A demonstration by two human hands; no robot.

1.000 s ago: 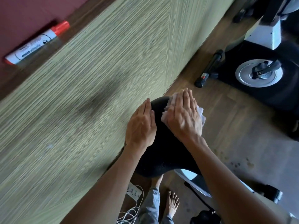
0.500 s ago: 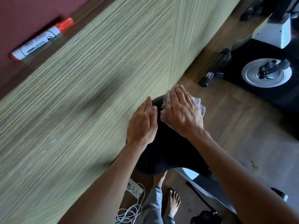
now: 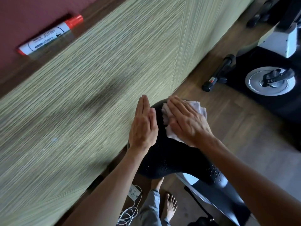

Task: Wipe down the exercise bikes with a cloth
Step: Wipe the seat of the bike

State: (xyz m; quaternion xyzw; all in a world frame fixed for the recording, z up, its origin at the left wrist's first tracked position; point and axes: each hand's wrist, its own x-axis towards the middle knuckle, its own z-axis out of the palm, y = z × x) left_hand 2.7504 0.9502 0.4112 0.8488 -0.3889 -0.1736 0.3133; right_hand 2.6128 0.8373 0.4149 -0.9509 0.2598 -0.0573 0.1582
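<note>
- Since half a second ago, the right hand (image 3: 187,121) has slid the cloth (image 3: 197,108) slightly back along the bike saddle (image 3: 172,159), and the left hand (image 3: 144,126) has turned more onto its edge.
- Right hand lies flat, fingers straight and close together, pressing the pale cloth onto the front part of the black saddle; cloth edges show beyond the fingertips and under the palm.
- Left hand, just beside the right, has straight fingers held together, resting against the saddle's left side.
- Water droplets dot the saddle nearer the wrists.
- Beyond the left hand, a red-capped marker (image 3: 50,35) lies on a wooden ledge (image 3: 19,69).
- Beyond the right hand, a second exercise bike's crank disc (image 3: 270,82) stands on the floor.
</note>
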